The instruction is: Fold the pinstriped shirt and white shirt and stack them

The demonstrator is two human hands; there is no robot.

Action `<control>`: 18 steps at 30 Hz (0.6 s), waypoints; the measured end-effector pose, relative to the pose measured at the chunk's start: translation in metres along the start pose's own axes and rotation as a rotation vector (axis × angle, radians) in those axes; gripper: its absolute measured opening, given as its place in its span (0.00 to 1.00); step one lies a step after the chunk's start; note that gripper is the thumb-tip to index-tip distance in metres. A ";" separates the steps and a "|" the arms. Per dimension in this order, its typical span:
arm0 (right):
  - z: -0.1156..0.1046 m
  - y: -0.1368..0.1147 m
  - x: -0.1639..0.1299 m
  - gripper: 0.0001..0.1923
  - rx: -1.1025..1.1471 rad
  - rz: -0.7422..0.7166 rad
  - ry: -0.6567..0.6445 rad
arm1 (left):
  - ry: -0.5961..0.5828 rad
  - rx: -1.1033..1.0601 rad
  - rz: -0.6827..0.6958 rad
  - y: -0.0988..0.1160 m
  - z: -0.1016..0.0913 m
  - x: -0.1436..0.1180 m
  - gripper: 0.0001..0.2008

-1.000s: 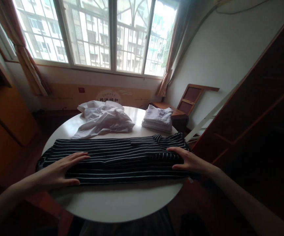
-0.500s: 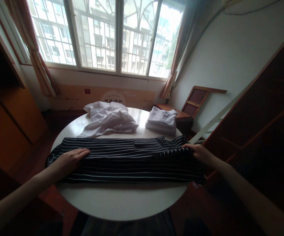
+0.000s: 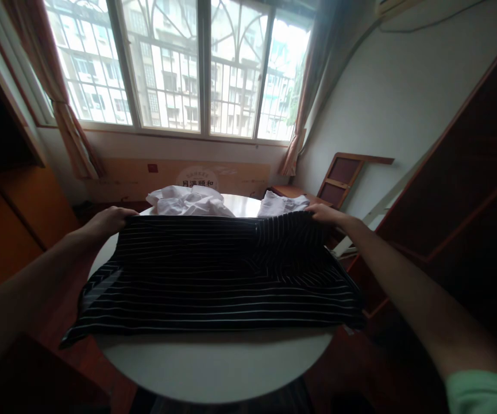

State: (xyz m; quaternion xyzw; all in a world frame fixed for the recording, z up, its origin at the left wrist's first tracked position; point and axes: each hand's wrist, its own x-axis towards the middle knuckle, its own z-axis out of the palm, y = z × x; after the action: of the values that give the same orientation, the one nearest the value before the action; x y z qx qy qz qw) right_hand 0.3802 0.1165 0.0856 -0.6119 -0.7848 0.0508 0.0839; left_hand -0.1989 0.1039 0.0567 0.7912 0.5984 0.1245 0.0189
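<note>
- Your left hand (image 3: 109, 219) grips the striped garment (image 3: 214, 276) at its 10 o'clock corner, fingers closed on it.
- Your right hand (image 3: 322, 213) pinches the 2 o'clock corner.

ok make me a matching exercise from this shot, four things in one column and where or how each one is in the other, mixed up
Things
1. striped shirt
2. crumpled white clothes
3. folded white stack
4. round table

States
A. far right of the table, neat
B. far edge lifted by left hand and right hand
C. white top, bare at the near edge
D. loose heap at the far side

Pairs: 1-B, 2-D, 3-A, 4-C
</note>
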 end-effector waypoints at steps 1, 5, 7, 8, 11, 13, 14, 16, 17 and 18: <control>0.000 -0.003 0.005 0.13 -0.030 -0.002 0.007 | -0.007 0.047 -0.021 0.001 -0.002 0.006 0.19; 0.016 -0.011 -0.009 0.18 -0.190 -0.020 0.122 | 0.156 0.149 -0.018 0.001 0.018 0.001 0.20; 0.035 -0.011 -0.034 0.22 -0.212 -0.024 0.207 | 0.231 0.139 0.069 -0.007 0.039 -0.016 0.20; 0.046 -0.009 -0.048 0.23 -0.203 -0.044 0.240 | 0.238 0.134 0.121 -0.013 0.049 -0.026 0.20; 0.076 -0.001 -0.091 0.24 -0.152 -0.188 0.269 | 0.122 0.115 0.206 -0.033 0.074 -0.055 0.20; 0.088 0.003 -0.111 0.25 -0.113 -0.248 0.251 | 0.030 0.080 0.208 -0.043 0.082 -0.067 0.21; 0.090 0.003 -0.118 0.25 -0.092 -0.263 0.242 | 0.000 0.060 0.200 -0.046 0.083 -0.069 0.21; 0.089 0.000 -0.126 0.26 -0.045 -0.263 0.246 | -0.001 0.022 0.182 -0.046 0.081 -0.070 0.22; 0.087 -0.003 -0.128 0.26 -0.019 -0.245 0.260 | 0.026 0.004 0.173 -0.044 0.078 -0.070 0.22; 0.084 -0.007 -0.130 0.26 0.005 -0.221 0.277 | 0.065 -0.013 0.160 -0.042 0.075 -0.069 0.23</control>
State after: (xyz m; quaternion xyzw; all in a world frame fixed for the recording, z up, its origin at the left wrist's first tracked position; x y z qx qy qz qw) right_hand 0.3883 -0.0091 -0.0042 -0.5230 -0.8279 -0.0417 0.1980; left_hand -0.2392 0.0587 -0.0352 0.8318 0.5330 0.1551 -0.0055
